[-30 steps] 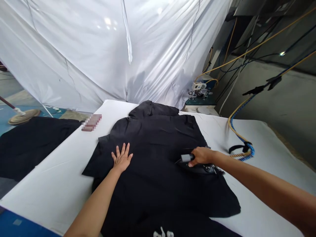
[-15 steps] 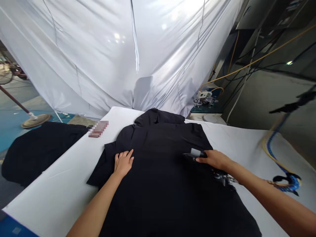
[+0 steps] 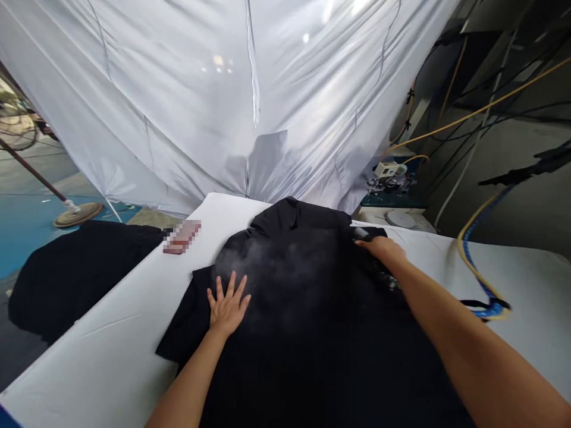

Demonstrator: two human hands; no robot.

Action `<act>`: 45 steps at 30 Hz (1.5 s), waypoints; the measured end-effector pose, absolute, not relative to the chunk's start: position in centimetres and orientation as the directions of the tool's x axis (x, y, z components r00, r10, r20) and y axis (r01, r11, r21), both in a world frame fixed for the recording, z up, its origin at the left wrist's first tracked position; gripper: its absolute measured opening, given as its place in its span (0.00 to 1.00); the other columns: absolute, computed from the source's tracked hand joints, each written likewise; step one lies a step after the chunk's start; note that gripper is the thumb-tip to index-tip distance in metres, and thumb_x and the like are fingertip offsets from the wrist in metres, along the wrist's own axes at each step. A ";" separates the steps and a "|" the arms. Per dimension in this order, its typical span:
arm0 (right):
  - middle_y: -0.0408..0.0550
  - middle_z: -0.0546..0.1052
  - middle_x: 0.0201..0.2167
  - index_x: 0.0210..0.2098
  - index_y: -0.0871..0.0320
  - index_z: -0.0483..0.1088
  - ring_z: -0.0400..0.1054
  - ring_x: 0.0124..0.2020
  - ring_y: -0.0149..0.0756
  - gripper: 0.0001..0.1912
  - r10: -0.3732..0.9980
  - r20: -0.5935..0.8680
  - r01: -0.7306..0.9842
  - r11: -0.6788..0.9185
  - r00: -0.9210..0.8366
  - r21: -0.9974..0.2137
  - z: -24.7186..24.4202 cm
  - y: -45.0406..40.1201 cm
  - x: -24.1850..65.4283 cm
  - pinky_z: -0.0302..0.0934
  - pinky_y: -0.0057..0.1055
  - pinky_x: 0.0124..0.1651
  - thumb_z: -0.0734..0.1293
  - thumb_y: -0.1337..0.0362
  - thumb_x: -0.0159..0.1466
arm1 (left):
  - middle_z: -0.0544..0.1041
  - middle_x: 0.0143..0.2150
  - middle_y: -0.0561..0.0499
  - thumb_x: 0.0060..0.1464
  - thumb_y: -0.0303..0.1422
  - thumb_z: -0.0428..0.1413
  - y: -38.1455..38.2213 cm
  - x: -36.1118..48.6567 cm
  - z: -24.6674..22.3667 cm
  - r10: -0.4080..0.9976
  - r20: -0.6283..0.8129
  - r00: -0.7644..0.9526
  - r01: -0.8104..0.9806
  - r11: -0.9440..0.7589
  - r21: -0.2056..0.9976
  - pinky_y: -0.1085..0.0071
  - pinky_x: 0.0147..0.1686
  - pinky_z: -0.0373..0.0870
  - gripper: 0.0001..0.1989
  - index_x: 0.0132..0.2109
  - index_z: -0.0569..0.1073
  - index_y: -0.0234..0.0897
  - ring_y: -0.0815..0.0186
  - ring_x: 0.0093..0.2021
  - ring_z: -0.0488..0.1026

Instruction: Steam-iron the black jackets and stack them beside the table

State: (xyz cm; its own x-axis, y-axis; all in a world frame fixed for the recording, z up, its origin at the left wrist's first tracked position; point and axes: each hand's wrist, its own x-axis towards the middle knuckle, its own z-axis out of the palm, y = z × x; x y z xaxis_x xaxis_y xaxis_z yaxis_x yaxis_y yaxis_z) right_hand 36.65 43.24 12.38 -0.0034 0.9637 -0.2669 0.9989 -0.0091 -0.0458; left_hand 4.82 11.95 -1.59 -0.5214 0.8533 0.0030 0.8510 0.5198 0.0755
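Observation:
A black short-sleeved garment point(image 3: 285, 356) lies spread over the white padded table point(image 3: 111, 345), its collar end pointing away from me. On its left side my left hand point(image 3: 228, 304) rests flat, fingers spread. My right hand point(image 3: 382, 251) is closed around the handle of a steam iron point(image 3: 379, 272), at the upper right of the garment near the shoulder. The iron's dark body is blurred and partly hidden by my hand and forearm. Pale steam drifts over the garment between my two hands.
A blue and yellow hose point(image 3: 468, 249) hangs at the right. Dark cloth point(image 3: 80, 273) is heaped beside the table's left edge, near a blurred-out reddish item point(image 3: 182, 236). A white sheet point(image 3: 187, 107) hangs behind; a machine point(image 3: 392, 178) stands back right.
My right hand has moved the steam iron away from me, toward the shoulder. Steam has appeared over the garment. My left hand has spread its fingers and stays on the left side.

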 end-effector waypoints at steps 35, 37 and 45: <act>0.50 0.75 0.38 0.38 0.54 0.72 0.69 0.40 0.43 0.38 0.647 -0.561 0.826 0.549 -0.517 -0.129 14.0 25.2 8.9 0.59 0.28 0.34 0.59 0.31 0.42 | 0.73 0.36 0.48 0.44 0.44 0.56 10.8 -12.0 0.0 0.668 -0.200 -0.717 0.305 0.558 0.772 0.70 0.36 0.64 0.20 0.41 0.68 0.36 0.63 0.36 0.71; 0.51 0.75 0.38 0.37 0.54 0.72 0.69 0.40 0.45 0.38 0.605 -0.633 0.827 0.553 -0.484 -0.104 13.6 21.8 10.7 0.59 0.30 0.34 0.60 0.31 0.41 | 0.72 0.33 0.51 0.42 0.45 0.57 9.2 -11.6 0.3 0.674 -0.167 -0.720 0.290 0.510 0.810 0.71 0.34 0.63 0.20 0.38 0.67 0.36 0.65 0.33 0.69; 0.53 0.75 0.39 0.40 0.54 0.73 0.69 0.41 0.47 0.36 0.625 -0.671 0.880 0.467 -0.398 -0.087 14.4 12.7 16.6 0.59 0.33 0.36 0.61 0.33 0.43 | 0.62 0.19 0.60 0.35 0.42 0.59 3.0 -8.8 1.5 0.878 -0.459 -0.138 0.174 0.478 0.861 0.76 0.24 0.55 0.16 0.25 0.62 0.37 0.72 0.22 0.61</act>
